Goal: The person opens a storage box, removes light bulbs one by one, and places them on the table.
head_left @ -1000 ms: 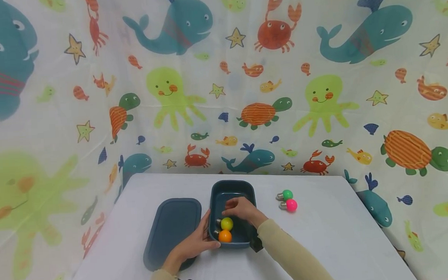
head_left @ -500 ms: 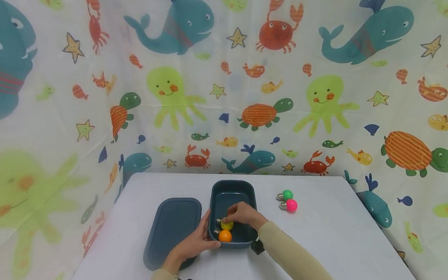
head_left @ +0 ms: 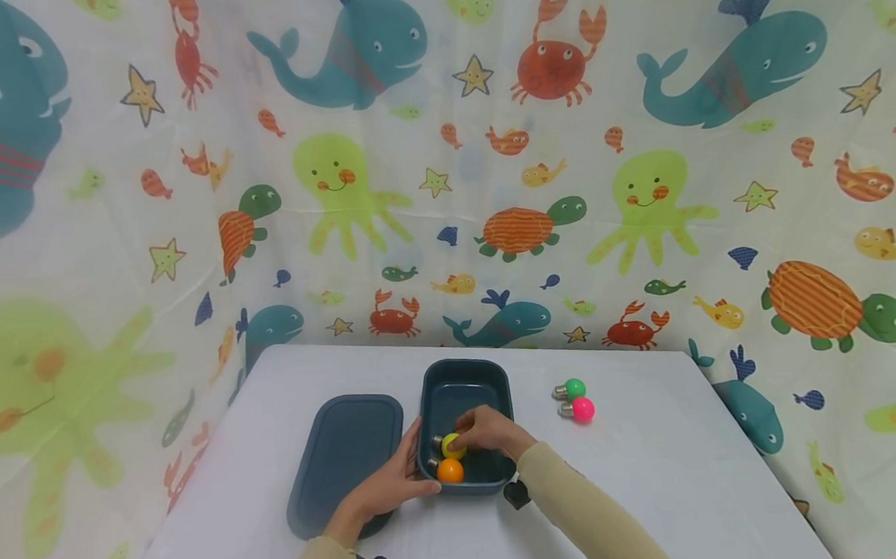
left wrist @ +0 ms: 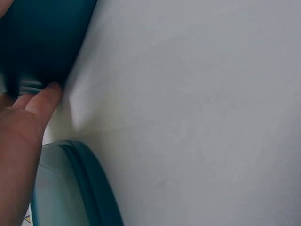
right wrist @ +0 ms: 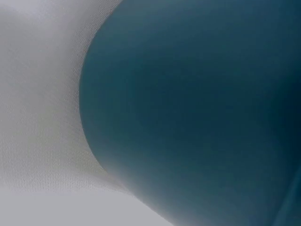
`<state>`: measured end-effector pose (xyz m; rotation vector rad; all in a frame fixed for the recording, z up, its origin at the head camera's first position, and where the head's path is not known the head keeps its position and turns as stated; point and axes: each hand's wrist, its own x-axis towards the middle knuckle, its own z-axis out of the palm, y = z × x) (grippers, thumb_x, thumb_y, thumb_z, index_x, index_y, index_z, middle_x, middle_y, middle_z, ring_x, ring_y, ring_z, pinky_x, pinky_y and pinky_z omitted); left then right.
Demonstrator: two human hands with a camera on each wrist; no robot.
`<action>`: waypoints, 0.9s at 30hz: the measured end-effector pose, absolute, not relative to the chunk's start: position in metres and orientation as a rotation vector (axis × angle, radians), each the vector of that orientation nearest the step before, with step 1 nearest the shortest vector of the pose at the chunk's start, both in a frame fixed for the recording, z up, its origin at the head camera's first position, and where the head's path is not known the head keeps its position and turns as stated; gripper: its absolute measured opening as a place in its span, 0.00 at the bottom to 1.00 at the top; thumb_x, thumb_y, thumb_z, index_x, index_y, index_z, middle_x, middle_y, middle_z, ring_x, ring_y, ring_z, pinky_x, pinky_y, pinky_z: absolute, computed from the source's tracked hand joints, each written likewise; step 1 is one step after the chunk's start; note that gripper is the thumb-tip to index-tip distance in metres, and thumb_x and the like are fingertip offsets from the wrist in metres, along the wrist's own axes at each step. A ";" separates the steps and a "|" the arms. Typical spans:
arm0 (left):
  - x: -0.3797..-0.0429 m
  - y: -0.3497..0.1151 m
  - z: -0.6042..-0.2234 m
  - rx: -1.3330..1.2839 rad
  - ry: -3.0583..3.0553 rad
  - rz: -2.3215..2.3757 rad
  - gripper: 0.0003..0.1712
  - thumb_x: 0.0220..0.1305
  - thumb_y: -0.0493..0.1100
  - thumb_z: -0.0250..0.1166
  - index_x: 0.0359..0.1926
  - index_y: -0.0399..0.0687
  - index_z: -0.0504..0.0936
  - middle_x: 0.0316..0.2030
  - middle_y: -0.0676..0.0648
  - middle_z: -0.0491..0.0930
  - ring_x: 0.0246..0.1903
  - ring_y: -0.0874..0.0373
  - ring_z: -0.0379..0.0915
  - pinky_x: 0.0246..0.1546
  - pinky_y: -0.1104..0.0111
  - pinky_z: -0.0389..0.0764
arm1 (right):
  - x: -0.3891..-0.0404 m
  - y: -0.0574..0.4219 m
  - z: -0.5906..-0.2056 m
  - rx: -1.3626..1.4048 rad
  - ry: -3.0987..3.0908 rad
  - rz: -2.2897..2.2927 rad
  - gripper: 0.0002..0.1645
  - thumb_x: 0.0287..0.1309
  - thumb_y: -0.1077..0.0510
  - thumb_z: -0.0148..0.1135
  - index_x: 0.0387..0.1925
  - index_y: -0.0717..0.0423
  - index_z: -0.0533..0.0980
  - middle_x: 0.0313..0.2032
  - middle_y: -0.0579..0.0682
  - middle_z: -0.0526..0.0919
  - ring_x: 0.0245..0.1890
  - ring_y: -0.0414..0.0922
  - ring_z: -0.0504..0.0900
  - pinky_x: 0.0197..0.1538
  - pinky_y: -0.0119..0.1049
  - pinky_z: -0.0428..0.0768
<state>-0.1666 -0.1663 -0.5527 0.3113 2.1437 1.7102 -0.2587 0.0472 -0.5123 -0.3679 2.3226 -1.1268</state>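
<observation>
Head view shows the yellow bulb (head_left: 450, 451) inside the dark blue box (head_left: 453, 398), directly under the fingertips of the right hand (head_left: 492, 430), whose bent fingers pinch it. The left hand (head_left: 388, 487) presses against the box at its near left corner, fingers straight along the side wall and thumb at the near rim. The two hands are apart, with both bulbs in the box between them.

Counted, there are four bulbs: the yellow one and an orange bulb (head_left: 450, 471) in the box, a green bulb (head_left: 575, 388) and a pink bulb (head_left: 583, 409) together on the table (head_left: 651, 462) to the right. One box and one lid (head_left: 343, 463) stand side by side, the lid at left.
</observation>
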 end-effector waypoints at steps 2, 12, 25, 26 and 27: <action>-0.166 -0.166 -0.553 0.312 2.139 1.714 0.61 0.64 0.48 0.68 0.77 0.58 0.26 0.77 0.40 0.28 0.73 0.42 0.46 0.69 0.48 0.54 | -0.259 0.047 -0.513 -0.375 2.317 -1.139 0.30 0.50 0.54 0.75 0.53 0.64 0.78 0.46 0.55 0.83 0.42 0.48 0.80 0.57 0.50 0.78; -0.165 -0.165 -0.553 0.305 2.138 1.717 0.62 0.64 0.47 0.68 0.77 0.58 0.27 0.77 0.40 0.29 0.73 0.42 0.46 0.70 0.48 0.53 | -0.258 0.049 -0.515 -0.415 2.306 -1.224 0.30 0.53 0.55 0.74 0.55 0.65 0.76 0.48 0.55 0.82 0.44 0.49 0.80 0.57 0.51 0.78; -0.167 -0.166 -0.553 0.297 2.155 1.709 0.62 0.62 0.46 0.69 0.77 0.59 0.28 0.77 0.41 0.30 0.73 0.42 0.46 0.70 0.48 0.54 | -0.267 0.061 -0.513 -0.423 2.342 -1.468 0.31 0.56 0.50 0.71 0.59 0.58 0.75 0.56 0.53 0.80 0.55 0.51 0.78 0.59 0.47 0.77; -0.167 -0.166 -0.552 0.293 2.159 1.704 0.63 0.62 0.47 0.69 0.77 0.59 0.28 0.77 0.41 0.30 0.73 0.43 0.45 0.70 0.48 0.54 | -0.268 0.062 -0.513 -0.426 2.344 -1.485 0.31 0.57 0.49 0.71 0.59 0.57 0.75 0.56 0.53 0.80 0.55 0.52 0.78 0.59 0.47 0.77; -0.167 -0.166 -0.552 0.291 2.162 1.702 0.63 0.62 0.47 0.69 0.77 0.59 0.28 0.77 0.41 0.29 0.74 0.42 0.45 0.69 0.48 0.54 | -0.268 0.064 -0.514 -0.416 2.341 -1.505 0.31 0.56 0.48 0.71 0.59 0.56 0.75 0.56 0.53 0.80 0.56 0.52 0.78 0.60 0.47 0.77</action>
